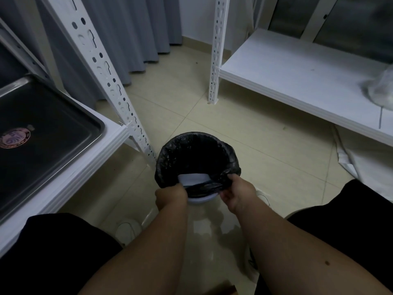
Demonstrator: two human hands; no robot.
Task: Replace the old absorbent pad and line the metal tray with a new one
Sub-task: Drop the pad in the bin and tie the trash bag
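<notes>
The head view is looking down on a pale beige tiled floor (244,133) that is filling the middle of the scene and shining with reflections near the person's legs. Grey pleated curtains (131,33) are hanging along the far wall, reaching down to the tiles. Two white slotted-metal shelving units are standing on either side: the left white shelf (89,167) is carrying the dark rectangular metal tray (53,133), and the right white shelf (297,77) is holding a crumpled clear plastic bag (380,86) at its right edge. White sheet material (365,158) is lying on the floor under the right shelf. The metal tray is sitting bare, with only a round pinkish sticker (14,137) showing on its bottom at the left.

Between the shelves, on the floor, a small round white waste bin (200,200) lined with a black plastic bin bag (197,154) is standing just beyond the person's knees. Inside it, at the near side, a white folded pad (193,179) is showing above the gathered bag edge.

The person's left hand (171,198) is curling around the near left part of the bag's rim, and the right hand (239,192) is gripping the near right part, the black plastic stretched between them. Both bare forearms are reaching forward from the bottom of the view, over black shorts (53,252).
</notes>
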